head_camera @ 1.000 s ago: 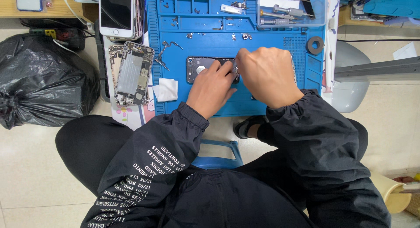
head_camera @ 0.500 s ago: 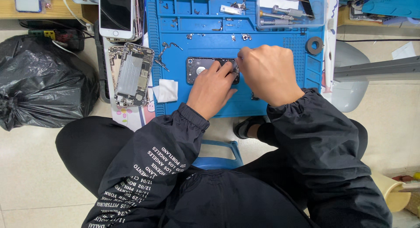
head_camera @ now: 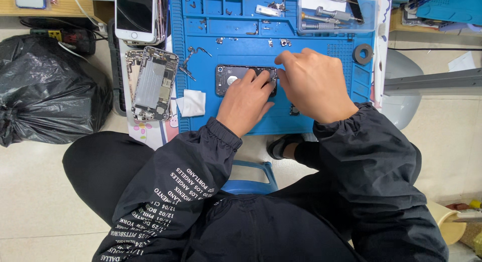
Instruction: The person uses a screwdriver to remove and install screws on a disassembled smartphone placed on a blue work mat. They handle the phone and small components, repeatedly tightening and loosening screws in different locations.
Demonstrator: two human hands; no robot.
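Blue silicone work mat (head_camera: pixel 321 116) fills the upper middle of the frame, and on it lies a dark phone housing (head_camera: pixel 232 80), pinned by the left hand (head_camera: pixel 246 102) with fingers pressed flat along it. The right hand (head_camera: pixel 314 83) curls its fingertips together at the housing's right end, though what they pinch cannot be told. Working well here probably means steady downward pressure from the left and small, light moves from the right.

— What sort of place is this?

— A phone repair workshop. A blue repair mat (head_camera: pixel 321 116) with moulded compartments covers the worktop, with loose screws and small metal parts on it.

— What else shows it?

— An opened phone chassis (head_camera: pixel 153 83) with its insides bare lies left of the mat, beside a stack of phones (head_camera: pixel 136 15). A clear tray of screwdrivers (head_camera: pixel 335 15) sits at the mat's far edge, and a roll of black tape (head_camera: pixel 362 54) lies on its right side.

— And around it?

— A tiled floor (head_camera: pixel 40 191), a full black rubbish bag (head_camera: pixel 47 91), and a low blue stool (head_camera: pixel 251 179).
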